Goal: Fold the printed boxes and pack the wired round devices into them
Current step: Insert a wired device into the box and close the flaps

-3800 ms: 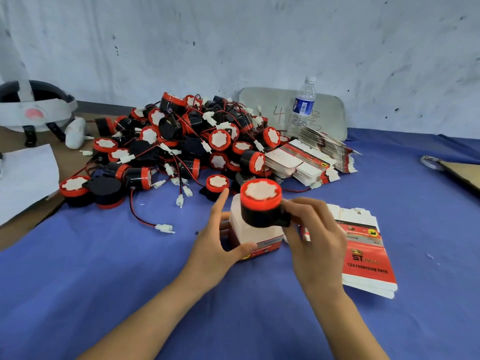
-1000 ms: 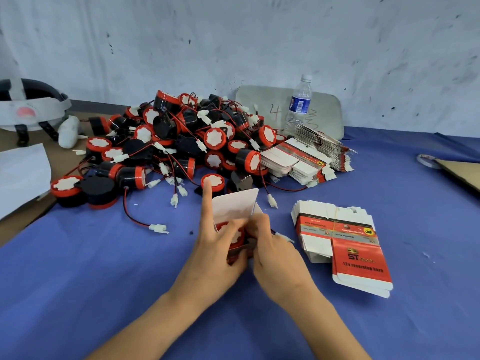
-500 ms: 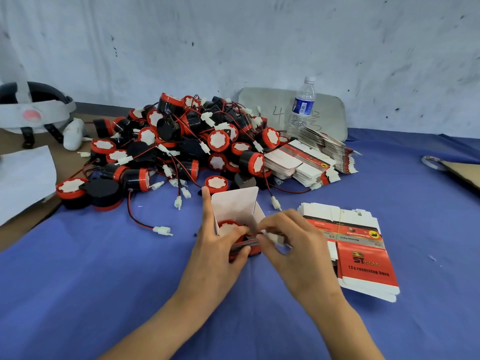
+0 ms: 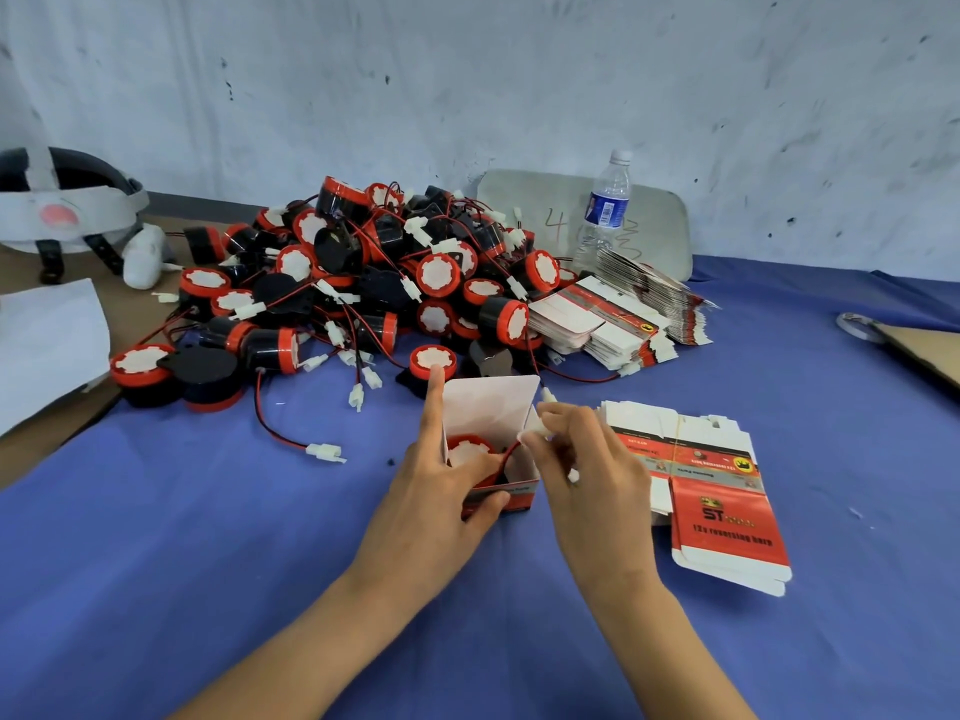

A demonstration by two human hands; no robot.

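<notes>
open cardboard box [image 4: 493,418], white inside and red-printed outside, upright on the blue cloth [image 4: 260,537]; a round red-rimmed device [image 4: 467,448] sits inside. left hand [image 4: 436,511] grips the box's front, index finger straight up the raised flap; right hand [image 4: 587,480] pinches the wire's white plastic plug [image 4: 535,433] over the right edge.

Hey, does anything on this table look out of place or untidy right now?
Mostly the round red-and-black wired devices: a tangled heap, one white-plugged red lead trailing across the blue cloth. The stack of flat printed boxes by the right hand is fanned askew.
</notes>
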